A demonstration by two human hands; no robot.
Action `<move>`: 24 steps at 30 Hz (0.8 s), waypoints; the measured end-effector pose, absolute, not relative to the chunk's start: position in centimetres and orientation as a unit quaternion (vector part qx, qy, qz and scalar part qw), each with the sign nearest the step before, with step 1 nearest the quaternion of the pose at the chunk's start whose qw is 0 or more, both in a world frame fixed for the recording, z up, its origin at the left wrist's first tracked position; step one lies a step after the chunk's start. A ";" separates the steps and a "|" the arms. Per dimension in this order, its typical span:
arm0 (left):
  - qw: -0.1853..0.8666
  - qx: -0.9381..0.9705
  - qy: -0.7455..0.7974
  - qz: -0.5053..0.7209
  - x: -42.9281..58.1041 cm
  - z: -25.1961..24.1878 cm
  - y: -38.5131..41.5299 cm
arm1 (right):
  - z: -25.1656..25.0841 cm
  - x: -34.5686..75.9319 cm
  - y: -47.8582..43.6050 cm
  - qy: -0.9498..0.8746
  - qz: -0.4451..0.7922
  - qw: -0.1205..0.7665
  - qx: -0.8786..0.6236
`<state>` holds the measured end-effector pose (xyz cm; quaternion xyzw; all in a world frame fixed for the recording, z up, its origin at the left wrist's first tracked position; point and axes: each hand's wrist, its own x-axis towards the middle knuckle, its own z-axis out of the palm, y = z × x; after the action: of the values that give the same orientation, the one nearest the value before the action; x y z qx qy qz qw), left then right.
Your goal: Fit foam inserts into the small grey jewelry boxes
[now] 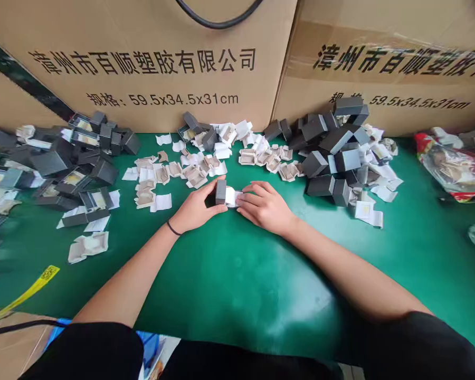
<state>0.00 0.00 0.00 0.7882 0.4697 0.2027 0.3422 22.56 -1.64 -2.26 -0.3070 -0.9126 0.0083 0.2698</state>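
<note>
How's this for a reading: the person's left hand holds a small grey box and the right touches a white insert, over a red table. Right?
Not quite. The head view shows the table is green, not red. The rest stands: the left hand holds the small grey box and the right hand touches the white insert.

Bare green mat (229, 285) nr body; behind: L box pile (75, 158), insert scatter (193, 169), R box pile (332, 153), cartons (142, 68) at back.

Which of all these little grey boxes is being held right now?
The grey box at mid-table, gripped by the left hand; the others lie loose in piles.
</note>
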 end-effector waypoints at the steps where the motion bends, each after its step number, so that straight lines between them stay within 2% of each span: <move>1: 0.342 0.791 0.463 0.208 0.0 -0.1 0.0 | -2.2 22.5 -1.6 -0.897 0.023 0.287 -0.335; 6: 0.344 0.793 0.449 0.228 -0.2 -0.4 0.0 | -1.8 21.8 -1.5 -0.845 0.095 0.328 -0.413; 12: 0.359 0.785 0.450 0.231 -0.1 -0.3 -0.2 | -2.0 21.1 -1.2 -0.839 0.166 0.340 -0.391; 24: 0.357 0.789 0.447 0.227 0.1 -0.1 -0.4 | -2.2 21.1 -1.0 -0.822 0.198 0.383 -0.372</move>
<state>0.13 -0.36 -0.09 0.7886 0.4467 0.2269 0.3565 21.05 -0.98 -2.17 -0.3722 -0.8217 0.1982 0.3833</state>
